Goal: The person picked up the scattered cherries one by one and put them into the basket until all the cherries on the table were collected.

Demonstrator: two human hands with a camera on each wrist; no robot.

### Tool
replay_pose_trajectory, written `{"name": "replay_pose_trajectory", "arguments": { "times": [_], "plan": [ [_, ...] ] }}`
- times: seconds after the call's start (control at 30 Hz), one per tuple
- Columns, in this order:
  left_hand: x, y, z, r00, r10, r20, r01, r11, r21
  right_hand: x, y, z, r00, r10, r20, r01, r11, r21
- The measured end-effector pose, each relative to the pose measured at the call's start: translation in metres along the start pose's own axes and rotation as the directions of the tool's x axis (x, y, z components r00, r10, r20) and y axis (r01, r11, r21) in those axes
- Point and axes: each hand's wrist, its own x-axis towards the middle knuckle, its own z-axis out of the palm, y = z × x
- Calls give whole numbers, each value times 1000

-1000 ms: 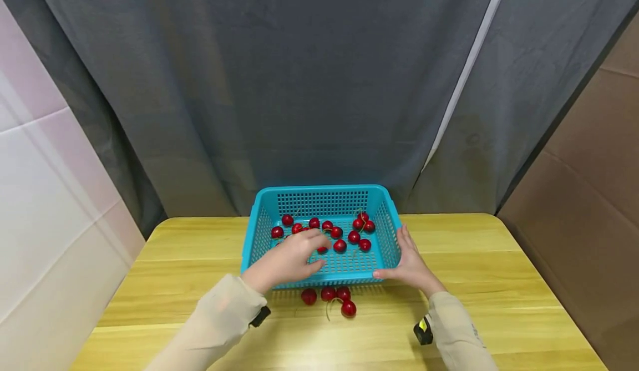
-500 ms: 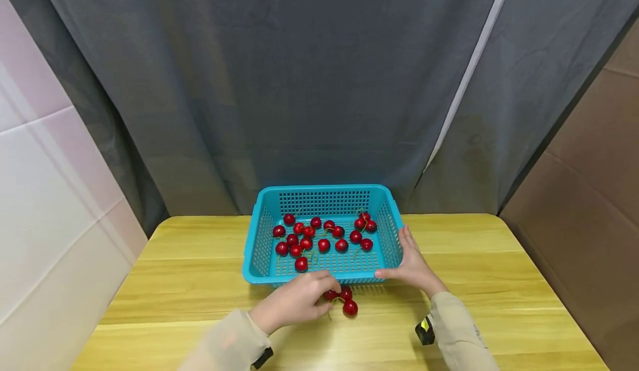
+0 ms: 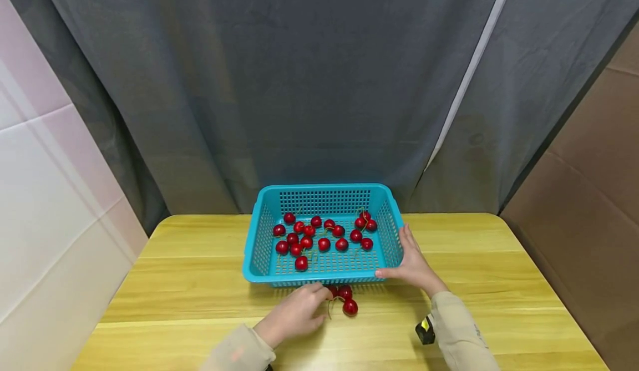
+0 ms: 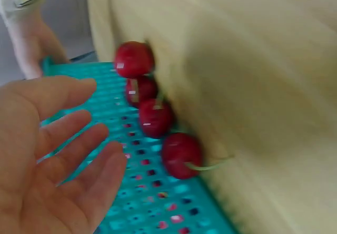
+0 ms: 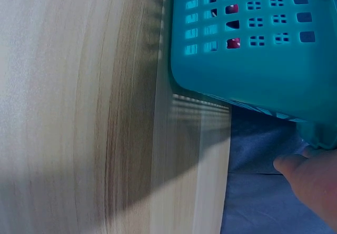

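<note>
Several red cherries with stems (image 3: pixel 350 307) lie on the table along the front of a blue plastic basket (image 3: pixel 324 278). My left hand (image 3: pixel 295 314) is just left of these cherries in the head view, partly hiding them. In the left wrist view that hand (image 4: pixel 63 155) has its fingers spread and relaxed, with a gap between them and the row of cherries (image 4: pixel 156 118). My right hand (image 3: pixel 413 265) grips the basket's front right corner, thumb on the front rim and fingers along the right side. Only part of it (image 5: pixel 313 186) shows in the right wrist view, beside the rim.
Inside the basket, more cherries (image 3: pixel 324 244) are scattered over the perforated floor. The wooden table (image 3: pixel 165 282) ends at a grey curtain (image 3: pixel 319 82) behind the basket. A white panel (image 3: pixel 55 193) stands at the left and a brown cardboard panel (image 3: pixel 579 204) at the right.
My left hand has moved from above the basket down toward the cherries on the table, then drawn slightly back toward me. My right hand has stayed on the basket corner.
</note>
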Motion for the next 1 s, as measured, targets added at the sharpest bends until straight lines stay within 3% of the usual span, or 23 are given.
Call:
{"name": "replay_pose_trajectory", "arguments": {
  "times": [0.17, 0.27, 0.4, 0.5, 1.0],
  "plan": [
    [-3, -11, 14, 999, -51, -20, 51, 997, 50, 0, 0, 0, 1000, 1, 2, -1, 1000, 3],
    [-4, -17, 22, 996, -51, -76, 57, 996, 73, 0, 0, 0, 1000, 2, 3, -2, 1000, 5],
    [-4, -23, 29, 984, -10, -177, 35, 990, 139, 0, 1, 1, 1000, 1, 2, -1, 1000, 6],
    [-3, -25, 34, 978, 8, -211, 29, 985, 173, 0, 2, 0, 1000, 1, 1, -1, 1000, 5],
    [-6, -35, 54, 967, 19, -254, 44, 970, 239, -1, 1, 0, 1000, 8, 0, -8, 1000, 17]
  ]
}}
